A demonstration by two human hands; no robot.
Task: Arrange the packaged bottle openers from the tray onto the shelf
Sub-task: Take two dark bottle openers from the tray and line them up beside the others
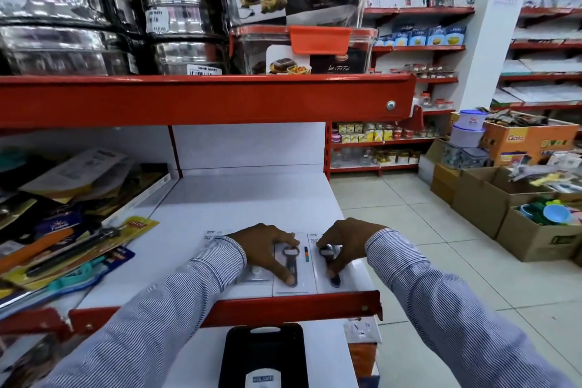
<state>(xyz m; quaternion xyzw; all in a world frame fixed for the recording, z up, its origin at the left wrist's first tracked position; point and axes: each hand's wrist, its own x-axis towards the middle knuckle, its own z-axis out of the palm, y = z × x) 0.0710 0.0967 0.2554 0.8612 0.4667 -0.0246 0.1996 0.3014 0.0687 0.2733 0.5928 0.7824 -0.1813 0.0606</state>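
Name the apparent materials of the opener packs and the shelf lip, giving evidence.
Opener packs: white card under clear, glossy plastic blister, judging by glare; openers look like shiny metal. Shelf lip: probably red-painted metal, smooth with a bolt.

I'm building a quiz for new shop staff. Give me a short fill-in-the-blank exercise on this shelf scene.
1. Each hand rests on a packaged bottle ____.
2. The left hand and right hand work on a white shelf with a ____ front edge.
3. The stacked boxes above have orange lids and a label reading ____.
4. Both sleeves are ____.

Missing words: opener; red; CONTAINERS; striped
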